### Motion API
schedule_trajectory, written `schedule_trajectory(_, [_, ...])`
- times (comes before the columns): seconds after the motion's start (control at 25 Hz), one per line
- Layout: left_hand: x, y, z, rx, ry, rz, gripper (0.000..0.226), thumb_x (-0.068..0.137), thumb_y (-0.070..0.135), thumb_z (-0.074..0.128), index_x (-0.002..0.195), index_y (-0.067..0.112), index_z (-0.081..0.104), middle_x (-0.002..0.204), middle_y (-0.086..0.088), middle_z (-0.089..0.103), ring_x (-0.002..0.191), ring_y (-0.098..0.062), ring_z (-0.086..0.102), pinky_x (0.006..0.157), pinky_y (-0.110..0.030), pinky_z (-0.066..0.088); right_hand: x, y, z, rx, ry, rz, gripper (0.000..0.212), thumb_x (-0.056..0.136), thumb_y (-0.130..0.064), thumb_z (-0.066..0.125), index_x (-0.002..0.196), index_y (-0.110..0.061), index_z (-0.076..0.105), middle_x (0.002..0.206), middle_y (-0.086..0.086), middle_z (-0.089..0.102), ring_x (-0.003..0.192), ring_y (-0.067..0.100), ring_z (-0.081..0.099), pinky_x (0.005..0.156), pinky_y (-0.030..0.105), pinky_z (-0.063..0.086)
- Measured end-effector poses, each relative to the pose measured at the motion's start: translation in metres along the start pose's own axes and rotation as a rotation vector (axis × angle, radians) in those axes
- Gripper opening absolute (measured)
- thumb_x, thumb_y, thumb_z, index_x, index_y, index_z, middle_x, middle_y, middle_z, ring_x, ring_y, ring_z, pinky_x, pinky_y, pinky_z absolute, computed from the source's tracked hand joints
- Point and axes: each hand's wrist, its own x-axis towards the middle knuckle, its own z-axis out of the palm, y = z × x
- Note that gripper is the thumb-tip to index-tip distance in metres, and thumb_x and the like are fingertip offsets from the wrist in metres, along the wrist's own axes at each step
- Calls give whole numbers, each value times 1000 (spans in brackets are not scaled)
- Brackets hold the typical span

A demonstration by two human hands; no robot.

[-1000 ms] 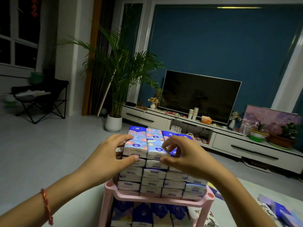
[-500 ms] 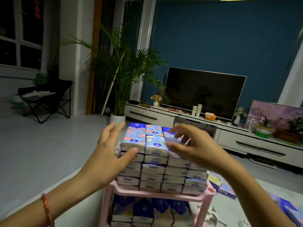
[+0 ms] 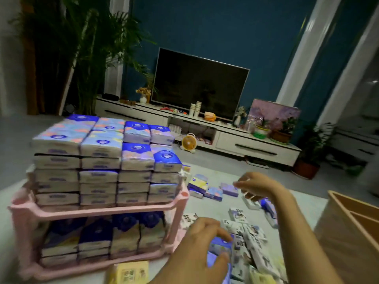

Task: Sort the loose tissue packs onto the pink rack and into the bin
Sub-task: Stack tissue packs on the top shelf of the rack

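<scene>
1. Pink plastic two-tier rack [image 3: 114,210] stands at the left of the pale counter [image 3: 209,208]. Its top tier carries stacked blue-and-white tissue packs [image 3: 98,148], four columns wide, rising well above the rim.
2. More dark blue upright packs [image 3: 96,238] fill the lower tier.
3. Just right of the rack's lower corner, the left hand [image 3: 201,242] grips a blue plastic-wrapped tissue pack [image 3: 220,248] lying on the counter. Its fingers [image 3: 223,235] curl over the far edge and the thumb sits on the near side.
4. The right hand [image 3: 260,186] hovers farther back with fingers loosely curled and apart, holding nothing that shows.
5. Loose black-and-white patterned packs [image 3: 252,236] lie between the hands, with small pastel packs [image 3: 213,193] beyond them.
6. A yellow pack [image 3: 131,271] lies in front of the rack.
7. A tan wooden bin with a divider [image 3: 348,238] stands at the right edge, near the right forearm.
</scene>
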Motion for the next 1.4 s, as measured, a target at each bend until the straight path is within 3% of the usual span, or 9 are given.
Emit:
schedule_trajectory(0.12, [38, -14, 42, -27, -5, -95, 30, 89, 15, 49, 87, 44, 42, 113, 21, 35, 102, 20, 39, 73, 4, 31, 28, 49, 31, -92, -115, 113, 41, 92, -29, 55, 119, 2, 57, 95, 9, 61, 80, 19, 58, 82, 33, 52])
schedule_trajectory(0.2, [63, -32, 57, 17, 36, -103, 26, 91, 16, 47, 99, 40, 40, 117, 19, 30, 113, 11, 31, 82, 2, 27, 53, 68, 54, -88, -3, 4, 49, 90, -28, 57, 131, -3, 48, 120, 10, 58, 105, 22, 57, 91, 29, 44])
schedule_trajectory(0.44, [150, -85, 77, 186, 231, -281, 30, 90, 15, 46, 120, 20, 45, 124, 4, 38, 123, -13, 37, 94, -16, 29, 160, 86, 103, -150, 172, -169, 91, 82, -50, 60, 150, -27, 4, 157, 8, 11, 145, 24, 9, 115, 41, 15])
schedule_trajectory(0.6, [182, -114, 91, 145, 264, -384, 27, 89, 14, 48, 116, 19, 48, 125, -3, 44, 117, -19, 44, 94, -22, 37, 223, 92, 103, -404, 11, -91, 95, 79, -65, 53, 148, -36, -6, 156, 13, -17, 143, 33, -18, 109, 62, -6])
schedule_trajectory(0.88, [196, -129, 98, 403, -53, -477, 44, 91, 20, 46, 134, 15, 38, 137, -10, 33, 128, -27, 33, 100, -27, 33, 170, 98, 106, -371, -56, -150, 74, 70, -69, 48, 137, -40, 36, 147, 7, 18, 138, 30, 9, 108, 53, 20])
schedule_trajectory(1.0, [199, -135, 109, 635, -391, -561, 48, 93, 27, 41, 139, 14, 35, 143, -17, 29, 136, -33, 21, 110, -35, 24, 130, 100, 115, -426, -72, -180, 66, 77, -55, 58, 136, -41, 34, 141, 8, 22, 134, 31, 11, 105, 53, 26])
schedule_trajectory(1.12, [185, -133, 119, 675, -631, -608, 64, 86, 54, 35, 140, 20, 36, 144, -16, 35, 138, -34, 19, 114, -44, 17, 106, 102, 102, -365, -204, -170, 92, 73, -46, 71, 146, -35, 16, 147, 8, 20, 138, 30, 8, 110, 48, 24])
schedule_trajectory(1.28, [176, -126, 111, 746, -468, -618, 82, 80, 64, 50, 142, 15, 29, 145, -15, 25, 136, -31, 22, 109, -36, 25, 98, 113, 86, -207, -207, -154, 88, 76, -34, 73, 146, -31, 21, 146, 6, 29, 135, 29, 20, 107, 35, 28])
schedule_trajectory(1.4, [173, -113, 109, 834, -466, -563, 67, 84, 55, 52, 134, 10, 40, 137, -16, 40, 128, -29, 35, 103, -31, 31, 104, 118, 96, -207, -66, -139, 61, 84, -36, 62, 139, -37, 36, 142, 5, 37, 131, 30, 28, 105, 35, 30])
